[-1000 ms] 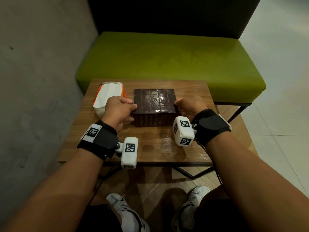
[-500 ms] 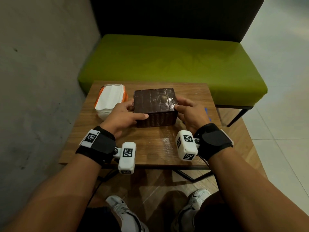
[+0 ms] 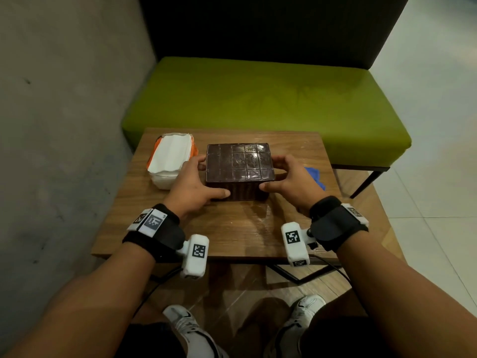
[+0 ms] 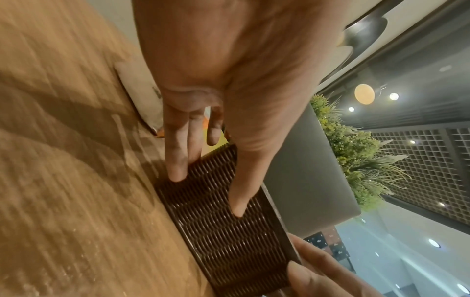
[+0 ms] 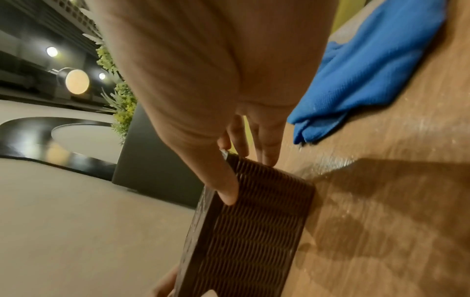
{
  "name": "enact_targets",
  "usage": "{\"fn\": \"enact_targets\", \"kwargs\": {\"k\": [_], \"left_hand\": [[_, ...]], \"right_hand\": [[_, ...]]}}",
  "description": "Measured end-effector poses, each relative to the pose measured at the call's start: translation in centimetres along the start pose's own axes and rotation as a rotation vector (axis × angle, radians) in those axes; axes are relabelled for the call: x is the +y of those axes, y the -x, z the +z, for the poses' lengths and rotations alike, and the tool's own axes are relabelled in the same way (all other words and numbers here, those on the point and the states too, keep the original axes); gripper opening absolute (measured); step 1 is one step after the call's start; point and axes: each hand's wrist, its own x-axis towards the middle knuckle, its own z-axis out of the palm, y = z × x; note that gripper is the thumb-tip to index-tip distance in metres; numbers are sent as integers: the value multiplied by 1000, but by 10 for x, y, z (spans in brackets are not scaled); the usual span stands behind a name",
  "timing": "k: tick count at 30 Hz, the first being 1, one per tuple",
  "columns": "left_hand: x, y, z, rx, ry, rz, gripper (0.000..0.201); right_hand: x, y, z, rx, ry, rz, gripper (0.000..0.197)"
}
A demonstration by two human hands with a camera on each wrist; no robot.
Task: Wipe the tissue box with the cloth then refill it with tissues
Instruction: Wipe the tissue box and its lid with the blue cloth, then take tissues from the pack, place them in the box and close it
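The tissue box (image 3: 240, 164), dark brown woven sides under a glossy tiled lid, stands closed on the wooden table (image 3: 232, 228). My left hand (image 3: 204, 180) grips its left front corner, with the thumb on the front face and the fingers along the left side. My right hand (image 3: 278, 177) grips the right front corner the same way. The left wrist view shows the left hand (image 4: 208, 193) on the weave of the box (image 4: 229, 231). In the right wrist view the right hand (image 5: 249, 178) clasps the box (image 5: 254, 231). The blue cloth (image 3: 313, 175) (image 5: 368, 66) lies loose behind my right hand.
A pack of white tissues (image 3: 170, 156) (image 4: 142, 94) in an orange wrapper lies just left of the box. A green bench (image 3: 258, 99) stands behind the table and a grey wall (image 3: 64, 125) runs close on the left. My shoes are under the near edge.
Both hands have shifted from the box's upper edges to its front corners, thumbs now on the front face. The box, slightly turned half a second ago, sits square again.
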Motion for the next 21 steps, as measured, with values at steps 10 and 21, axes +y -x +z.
{"fn": "enact_targets", "kwargs": {"k": [10, 21], "left_hand": [[-8, -28, 0, -215, 81, 61, 154], [-15, -43, 5, -217, 59, 123, 137]], "right_hand": [[-45, -17, -6, -64, 716, -150, 130], [-76, -50, 1, -354, 1011, -110, 126]]}}
